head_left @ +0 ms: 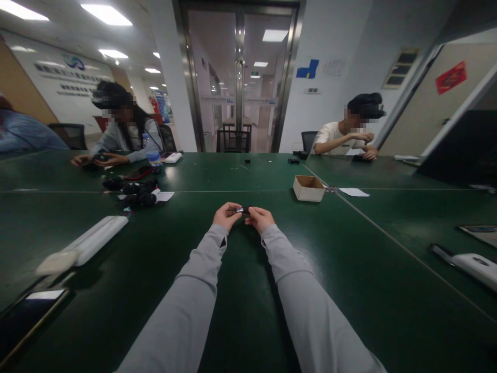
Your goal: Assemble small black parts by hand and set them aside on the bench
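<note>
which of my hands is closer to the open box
Right. The right hand is left of the box and nearer to you; the left hand is farther left, past the right.

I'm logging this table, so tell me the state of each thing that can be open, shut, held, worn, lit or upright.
Left hand: pinching, at the small item's left end
Right hand: pinching, at its right end
Small item: held
Box: open on top
Bottle: upright
Glass doors: shut
Ceiling lights: lit
Two headsets: worn
Phone: flat; can't tell if on
</note>
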The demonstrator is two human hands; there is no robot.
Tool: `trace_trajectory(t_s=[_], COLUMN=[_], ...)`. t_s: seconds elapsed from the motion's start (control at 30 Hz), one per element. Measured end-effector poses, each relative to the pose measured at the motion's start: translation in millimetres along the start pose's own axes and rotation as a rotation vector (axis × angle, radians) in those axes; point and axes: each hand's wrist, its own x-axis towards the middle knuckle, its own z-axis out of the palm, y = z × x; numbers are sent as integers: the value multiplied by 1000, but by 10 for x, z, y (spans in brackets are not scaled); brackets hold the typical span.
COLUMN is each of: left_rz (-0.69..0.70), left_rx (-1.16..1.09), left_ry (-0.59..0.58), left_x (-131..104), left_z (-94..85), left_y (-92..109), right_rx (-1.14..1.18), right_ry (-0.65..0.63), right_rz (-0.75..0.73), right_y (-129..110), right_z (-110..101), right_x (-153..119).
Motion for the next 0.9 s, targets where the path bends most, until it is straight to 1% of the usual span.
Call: trace_trajectory(t_s=[0.07, 0.17, 0.2, 0.23, 0.27, 0.37, 0.43, 0.47, 0.6, 0.63, 0.67, 0.8, 0.83, 0.87, 0.9], left_rz=[-84, -276, -304, -298, -256, -68, 0, -13, -241, -264, -252, -66, -41, -46, -86], left_rx=[-3, 1, 16, 35, 52, 31, 10, 8, 48, 64, 75, 25, 9, -2, -8], left_ry=[32, 77, 76, 70, 63, 30, 25, 40, 94, 88, 75, -17, -25, -20, -1], left_x=[7, 12, 10, 6, 1, -14, -18, -18, -7, -2, 3, 17, 20, 24, 29], left_z=[12, 30, 32, 31, 29, 24, 31, 38, 55, 50, 41, -7, -13, -15, -13], left_y=[4, 4, 3, 1, 0, 3, 7, 7, -13, -20, -27, -32, -32, -34, -41], right_rx=[-12, -27, -29, -28, -25, 0, 5, 1, -18, -21, -23, -27, -28, -28, -27], right_ry=[22, 28, 32, 42, 48, 36, 26, 26, 23, 21, 21, 38, 39, 38, 37], right_rz=[12, 11, 10, 9, 9, 2, -4, -4, -4, -6, -7, -6, -6, -7, -8], right_y=[7, 25, 27, 26, 21, -4, -19, -23, -19, -15, -11, 5, 9, 12, 15], right_z=[1, 0, -1, -1, -1, 0, 2, 3, 1, -2, -5, -18, -19, -19, -18], right_x=[13, 33, 34, 31, 24, -8, -25, -30, -26, -22, -17, 6, 11, 16, 20])
